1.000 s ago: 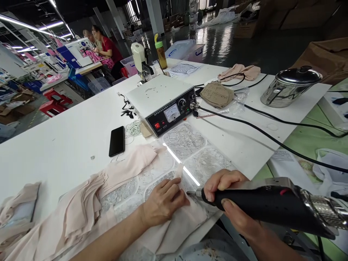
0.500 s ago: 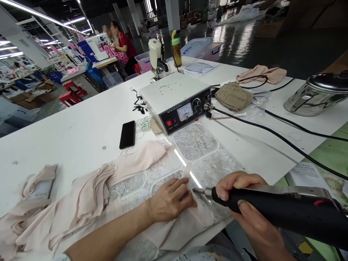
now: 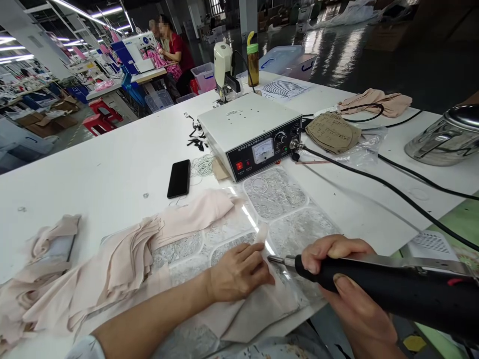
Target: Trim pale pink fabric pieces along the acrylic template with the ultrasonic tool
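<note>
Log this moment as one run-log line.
left hand: flat on pink fabric | right hand: grips black tool | tool tip: beside left fingertips

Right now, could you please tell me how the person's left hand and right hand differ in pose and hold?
The left hand lies flat, palm down, on the pale pink fabric; the right hand is curled around the black handheld tool. The left hand grips nothing; the right hand's thumb presses on the tool's side. Both are bare and close together near the table edge.
</note>
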A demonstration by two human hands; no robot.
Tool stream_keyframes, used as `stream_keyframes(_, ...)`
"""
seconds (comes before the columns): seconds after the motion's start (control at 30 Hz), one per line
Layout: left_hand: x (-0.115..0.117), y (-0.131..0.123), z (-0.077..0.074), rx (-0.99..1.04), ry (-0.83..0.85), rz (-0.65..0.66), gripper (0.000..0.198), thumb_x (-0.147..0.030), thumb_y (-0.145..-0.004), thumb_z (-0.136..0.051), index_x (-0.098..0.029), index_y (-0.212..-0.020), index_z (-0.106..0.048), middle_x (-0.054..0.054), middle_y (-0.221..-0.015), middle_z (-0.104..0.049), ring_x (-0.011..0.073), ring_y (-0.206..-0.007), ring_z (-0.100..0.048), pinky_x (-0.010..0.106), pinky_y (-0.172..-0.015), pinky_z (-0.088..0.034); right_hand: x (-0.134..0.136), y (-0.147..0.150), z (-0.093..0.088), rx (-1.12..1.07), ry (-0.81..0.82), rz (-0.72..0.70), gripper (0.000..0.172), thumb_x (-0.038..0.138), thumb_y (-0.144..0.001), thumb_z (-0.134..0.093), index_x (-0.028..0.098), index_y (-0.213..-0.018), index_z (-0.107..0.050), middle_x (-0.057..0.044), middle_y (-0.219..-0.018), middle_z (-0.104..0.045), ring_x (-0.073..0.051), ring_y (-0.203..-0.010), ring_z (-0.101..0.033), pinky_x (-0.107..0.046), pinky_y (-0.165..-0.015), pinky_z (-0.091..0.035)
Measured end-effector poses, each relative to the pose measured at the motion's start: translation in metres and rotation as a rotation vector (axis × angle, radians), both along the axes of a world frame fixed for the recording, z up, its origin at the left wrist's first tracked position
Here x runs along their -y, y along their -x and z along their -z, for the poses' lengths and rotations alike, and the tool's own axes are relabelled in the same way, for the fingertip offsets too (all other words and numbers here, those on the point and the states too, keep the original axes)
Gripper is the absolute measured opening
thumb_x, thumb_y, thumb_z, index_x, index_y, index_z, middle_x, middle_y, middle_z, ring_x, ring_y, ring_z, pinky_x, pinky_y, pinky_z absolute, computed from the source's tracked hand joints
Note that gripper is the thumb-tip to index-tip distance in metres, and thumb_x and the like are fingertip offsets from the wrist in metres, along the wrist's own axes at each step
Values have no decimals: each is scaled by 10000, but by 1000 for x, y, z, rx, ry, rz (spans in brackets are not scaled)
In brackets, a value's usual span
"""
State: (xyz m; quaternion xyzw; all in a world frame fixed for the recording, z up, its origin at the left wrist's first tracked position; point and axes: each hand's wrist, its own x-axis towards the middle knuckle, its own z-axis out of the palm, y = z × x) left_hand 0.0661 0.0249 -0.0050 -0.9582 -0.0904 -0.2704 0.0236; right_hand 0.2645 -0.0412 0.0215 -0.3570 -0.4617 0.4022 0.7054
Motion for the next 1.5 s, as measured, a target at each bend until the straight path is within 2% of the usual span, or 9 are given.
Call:
stream_keyframes(0.2,0,1,-3,-31,14,-4,202,-230,-981,-523,-83,-864,-598,48,-726,-612,222,-921,-687,309,-783,-588,-2,0,-2,14,-10,-5,61,269,-861,-581,242,-888,-532,-13,-788,-539,-139,-624,-564,-336,-579,-524)
stream_keyframes(0.57,1,2,1,-18,18,3,249,-233,-951,-574,-106,-737,-579,41,-695,-588,230,-915,-686,312,-778,-590,-1,-1,0,-9,-18,3,73,269,-857,-586,234,-905,-543,-17,-800,-545,-138,-626,-569,-339,-588,-529)
stream_keyframes(0.77,1,2,2,-29,17,5,249,-240,-949,-582,-105,-739,-584,44,-709,-593,218,-915,-682,318,-785,-589,-1,0,-5,-20,-9,35,72,283,-843,-597,237,-880,-556,-19,-774,-544,-141,-592,-553,-344,-560,-519)
stream_keyframes(0.9,1,2,4,-7,20,15,248,-232,-931,-609,-87,-732,-584,54,-709,-589,242,-918,-684,318,-775,-583,2,0,-10,-12,6,24,82,299,-841,-603,237,-858,-551,-12,-754,-531,-138,-595,-548,-337,-569,-521)
stream_keyframes(1.5,1,2,3,-9,18,9,220,-237,-941,-596,-84,-782,-592,56,-727,-608,256,-978,-672,313,-770,-577,8,-1,-4,13,22,-17,72,283,-861,-573,239,-894,-526,-19,-784,-526,-148,-639,-548,-355,-606,-512)
